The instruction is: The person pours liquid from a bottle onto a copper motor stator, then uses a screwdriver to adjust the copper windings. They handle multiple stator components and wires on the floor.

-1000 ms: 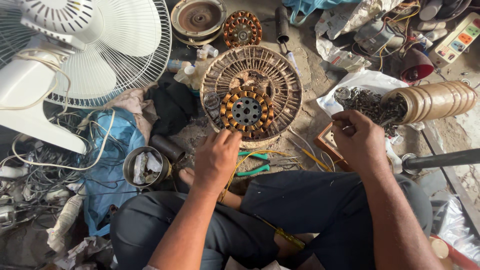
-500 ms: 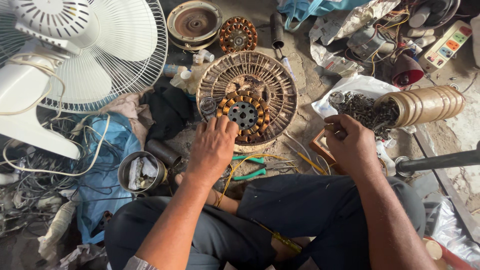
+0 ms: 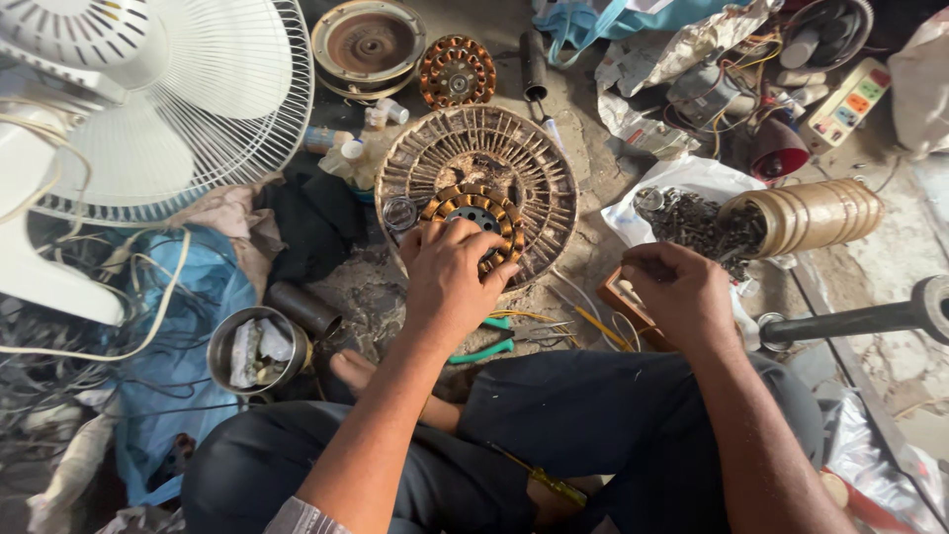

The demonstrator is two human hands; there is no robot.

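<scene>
Two bare hands work over a cluttered floor, seen from above the person's dark-trousered knees. The largest thing is the white pedestal fan with its round wire guard [image 3: 213, 109], lying at the upper left over a tangle of pale cables and a crumpled blue cloth [image 3: 173, 326]. Next in size is the round, dusty metal fan-motor housing with radial fins [image 3: 534, 163], flat on the ground in the middle, with a ring of copper-wound stator coils [image 3: 504, 213] seated in its centre. The left hand [image 3: 455, 282] lies spread on top of that coil ring, fingers [image 3: 465, 235] splayed and pressing on the windings; it grasps nothing closed, only rests on them. To the right, a tan ribbed cylindrical container [image 3: 820, 213] lies tipped on its side on a white plastic sheet [image 3: 692, 178], with a heap of small dark screws and bits [image 3: 697, 222] spilled at its mouth. The right hand [image 3: 682, 297] hovers just below that heap, curled tight with fingertips pinched together; what they pinch is too small to tell. A small round steel tin [image 3: 257, 351] holding scraps stands by the left knee. Smaller still, green-handled pliers [image 3: 489, 346] lie between the hands, and a second, orange copper-wound stator [image 3: 457, 71] sits above the housing.
</scene>
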